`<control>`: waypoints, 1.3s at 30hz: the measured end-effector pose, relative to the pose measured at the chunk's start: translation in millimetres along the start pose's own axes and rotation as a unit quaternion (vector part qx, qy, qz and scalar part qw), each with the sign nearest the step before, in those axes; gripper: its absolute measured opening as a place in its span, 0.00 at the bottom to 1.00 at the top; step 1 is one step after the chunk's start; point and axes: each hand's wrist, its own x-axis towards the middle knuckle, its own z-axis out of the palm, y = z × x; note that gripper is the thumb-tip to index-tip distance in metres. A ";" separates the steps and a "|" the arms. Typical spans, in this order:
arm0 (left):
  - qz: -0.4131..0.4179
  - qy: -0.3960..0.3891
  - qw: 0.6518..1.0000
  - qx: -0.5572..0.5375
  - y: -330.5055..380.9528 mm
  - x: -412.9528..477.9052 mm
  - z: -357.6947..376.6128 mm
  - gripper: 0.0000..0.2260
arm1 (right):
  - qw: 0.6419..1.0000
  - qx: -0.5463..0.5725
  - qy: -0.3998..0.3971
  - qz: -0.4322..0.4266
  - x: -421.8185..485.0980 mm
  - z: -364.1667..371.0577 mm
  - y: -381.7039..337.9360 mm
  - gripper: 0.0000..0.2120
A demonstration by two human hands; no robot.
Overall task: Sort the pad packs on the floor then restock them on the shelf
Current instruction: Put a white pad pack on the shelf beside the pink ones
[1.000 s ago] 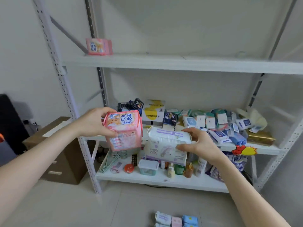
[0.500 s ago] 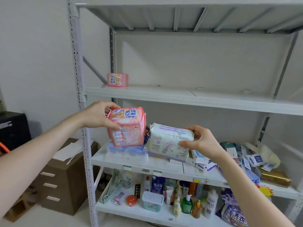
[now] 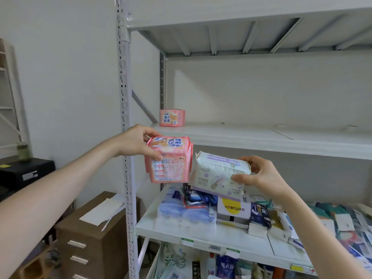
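Because I want to bring two sorts up together, I carry one pack in each hand. My left hand [image 3: 136, 141], middle left of the frame, grips the pink pad pack [image 3: 169, 160] at its top, thumb on the front face and fingers behind. My right hand [image 3: 259, 174], right of centre, pinches the white pad pack [image 3: 219, 174] at its right end. Both packs hang just beside each other, slightly below the front edge of the middle shelf [image 3: 261, 137]. A matching pink pack [image 3: 172, 117] stands at the left end of this shelf, so I judge my pink one belongs next to it.
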 end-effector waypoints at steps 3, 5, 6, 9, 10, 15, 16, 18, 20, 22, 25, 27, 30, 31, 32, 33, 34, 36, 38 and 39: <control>0.005 -0.007 1.000 -0.010 -18.9 32.6 -24.0 0.23 | 1.000 0.018 0.019 -0.013 34.3 15.0 -6.1 0.24; 0.010 -0.002 1.000 -0.019 -30.7 56.9 -37.9 0.23 | 0.999 0.015 0.021 -0.021 60.2 21.7 -11.2 0.24; 0.013 -0.001 1.000 -0.023 -36.0 69.4 -43.9 0.24 | 0.999 0.007 0.019 -0.025 74.1 23.8 -13.7 0.24; 0.022 -0.002 0.999 -0.032 -50.9 108.3 -58.1 0.28 | 0.999 -0.004 0.023 -0.038 119.4 28.6 -18.2 0.24; 0.025 -0.001 0.999 -0.037 -55.9 120.5 -62.2 0.28 | 0.999 -0.004 0.026 -0.041 134.3 29.7 -19.3 0.24; 0.040 0.013 0.997 -0.064 -83.8 179.0 -80.1 0.28 | 0.998 0.003 0.040 -0.054 206.3 35.4 -22.8 0.22; 0.041 0.017 0.997 -0.068 -90.5 191.5 -83.4 0.29 | 0.998 0.003 0.042 -0.056 220.5 37.1 -23.3 0.22; 0.042 0.022 0.996 -0.072 -104.3 217.9 -90.7 0.30 | 0.997 0.001 0.044 -0.057 248.9 41.9 -23.4 0.21; 0.043 0.028 0.996 -0.069 -118.1 244.6 -97.2 0.32 | 0.998 -0.008 0.039 -0.057 276.9 47.6 -22.3 0.21; 0.044 0.031 0.996 -0.071 -132.0 271.9 -102.1 0.37 | 0.998 -0.019 0.039 -0.054 302.2 52.1 -19.3 0.21; 0.049 0.028 0.995 -0.079 -150.9 308.0 -106.0 0.38 | 0.997 -0.026 0.049 -0.051 336.6 54.5 -10.9 0.21; 0.046 0.025 0.995 -0.089 -163.3 327.3 -105.0 0.36 | 0.997 -0.029 0.051 -0.047 355.2 54.4 -4.6 0.21; 0.033 0.017 0.994 -0.103 -180.0 349.2 -99.2 0.37 | 0.997 -0.033 0.059 -0.038 377.0 51.8 6.3 0.20; 0.029 0.013 0.994 -0.108 -184.6 354.8 -96.4 0.36 | 0.997 -0.035 0.061 -0.033 382.8 50.1 10.2 0.19; 0.025 0.010 0.993 -0.113 -188.9 359.7 -93.6 0.35 | 0.997 -0.038 0.062 -0.028 388.5 47.8 13.9 0.19; 0.022 0.008 0.993 -0.117 -193.0 363.9 -91.0 0.33 | 0.997 -0.040 0.064 -0.023 394.1 44.5 17.2 0.19; 0.018 0.007 0.992 -0.123 -196.9 367.6 -88.9 0.32 | 0.997 -0.042 0.064 -0.018 399.8 41.2 20.2 0.19; 0.009 0.009 0.990 -0.137 -204.2 374.0 -85.5 0.31 | 0.997 -0.046 0.064 -0.009 410.4 34.7 25.6 0.19; 0.007 0.008 0.989 -0.147 -210.8 379.3 -82.2 0.31 | 0.997 -0.050 0.064 0.002 420.9 28.5 31.2 0.18; 0.008 0.009 0.988 -0.152 -213.3 381.3 -80.7 0.31 | 0.997 -0.054 0.062 0.010 425.8 25.9 33.7 0.18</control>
